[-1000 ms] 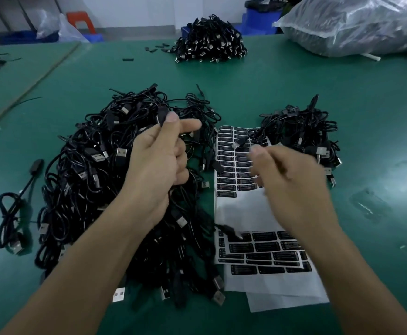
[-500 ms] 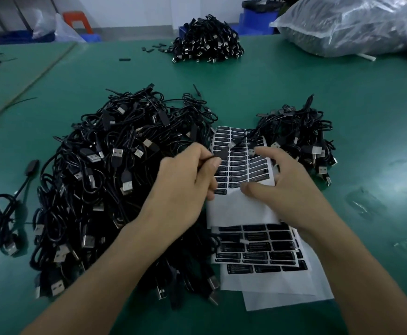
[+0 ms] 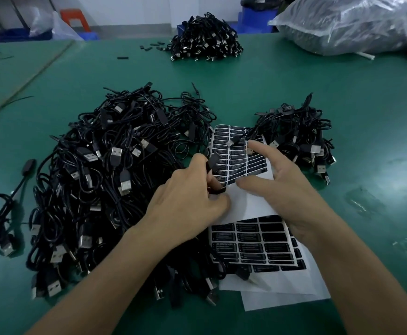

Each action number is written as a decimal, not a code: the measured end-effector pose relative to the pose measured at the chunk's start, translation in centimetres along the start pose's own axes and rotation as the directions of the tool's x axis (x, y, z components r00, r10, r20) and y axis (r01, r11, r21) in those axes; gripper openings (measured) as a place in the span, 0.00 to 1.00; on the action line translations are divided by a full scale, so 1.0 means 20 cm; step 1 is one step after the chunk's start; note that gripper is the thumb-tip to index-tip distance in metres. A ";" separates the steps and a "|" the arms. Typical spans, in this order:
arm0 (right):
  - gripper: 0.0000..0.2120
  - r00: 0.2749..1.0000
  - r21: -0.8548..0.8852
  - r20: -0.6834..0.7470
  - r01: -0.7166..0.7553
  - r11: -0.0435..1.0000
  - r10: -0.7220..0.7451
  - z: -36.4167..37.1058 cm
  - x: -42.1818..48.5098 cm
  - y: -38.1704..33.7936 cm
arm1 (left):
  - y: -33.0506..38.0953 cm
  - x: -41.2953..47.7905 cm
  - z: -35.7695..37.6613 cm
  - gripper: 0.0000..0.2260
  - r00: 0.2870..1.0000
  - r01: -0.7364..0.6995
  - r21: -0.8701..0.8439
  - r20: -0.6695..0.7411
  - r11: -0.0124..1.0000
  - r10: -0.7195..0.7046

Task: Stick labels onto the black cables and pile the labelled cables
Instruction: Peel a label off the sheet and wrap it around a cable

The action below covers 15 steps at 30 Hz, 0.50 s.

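A big heap of black USB cables (image 3: 115, 180) lies on the left of the green table. A smaller pile of cables (image 3: 299, 136) sits to the right of the label sheets. My left hand (image 3: 188, 201) grips a black cable part (image 3: 212, 163) over the left edge of the upper label sheet (image 3: 238, 155). My right hand (image 3: 282, 187) rests on that sheet with fingers spread, the index fingertip near its top right. A second sheet of black labels (image 3: 253, 243) lies nearer me, on white backing paper.
Another cable pile (image 3: 205, 42) stands at the far centre of the green table (image 3: 294, 78), with small black parts (image 3: 151, 45) beside it. A large plastic bag (image 3: 350, 22) fills the far right. A single cable (image 3: 4, 209) lies at the left.
My left hand came down from above the big heap with the cable part to the label sheet. My right hand dropped onto the sheet and spread its fingers.
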State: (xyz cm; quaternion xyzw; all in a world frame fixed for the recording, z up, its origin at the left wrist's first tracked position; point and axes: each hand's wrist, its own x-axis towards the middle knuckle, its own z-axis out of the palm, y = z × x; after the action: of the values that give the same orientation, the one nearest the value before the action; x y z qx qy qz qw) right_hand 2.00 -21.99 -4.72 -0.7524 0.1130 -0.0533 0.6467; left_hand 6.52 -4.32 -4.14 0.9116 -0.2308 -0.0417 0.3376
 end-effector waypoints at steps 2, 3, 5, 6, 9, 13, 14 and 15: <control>0.32 0.999 -0.033 0.031 0.023 0.999 -0.022 0.01 -0.01 0.00 | -0.01 0.01 0.00 0.16 1.000 0.002 -0.066 -0.003 0.998 -0.003; 0.32 0.999 -0.061 0.036 0.039 0.997 -0.037 0.01 -0.01 0.00 | -0.01 0.01 0.00 0.17 1.000 0.003 -0.092 -0.011 0.996 -0.004; 0.34 0.998 -0.099 0.021 0.066 0.993 -0.065 0.02 -0.01 0.01 | -0.02 0.01 -0.01 0.18 1.000 -0.002 -0.120 -0.028 0.993 -0.001; 0.35 0.997 -0.108 0.010 0.072 0.992 -0.071 0.02 -0.01 0.02 | -0.02 0.01 0.00 0.18 0.999 -0.007 -0.128 -0.034 0.992 0.002; 0.36 0.997 -0.127 0.005 0.075 0.989 -0.075 0.03 -0.01 0.01 | -0.02 0.01 0.00 0.19 0.999 -0.016 -0.139 -0.048 0.990 0.010; 0.36 0.998 -0.152 0.016 0.066 0.986 -0.064 0.03 -0.02 0.02 | -0.03 0.02 0.00 0.20 0.997 -0.035 -0.124 -0.068 0.992 0.026; 0.36 0.998 -0.156 0.016 0.065 0.986 -0.064 0.04 -0.02 0.02 | -0.03 0.02 0.01 0.20 0.997 -0.042 -0.122 -0.076 0.992 0.033; 0.36 0.998 -0.160 0.013 0.065 0.985 -0.064 0.04 -0.02 0.02 | -0.04 0.02 0.01 0.20 0.996 -0.050 -0.121 -0.083 0.991 0.041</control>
State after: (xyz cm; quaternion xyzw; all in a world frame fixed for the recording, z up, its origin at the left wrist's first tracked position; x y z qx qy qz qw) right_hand 1.76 -21.25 -5.13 -0.8056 0.0899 -0.0620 0.5823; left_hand 7.14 -4.11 -4.75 0.8844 -0.2348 -0.0115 0.4031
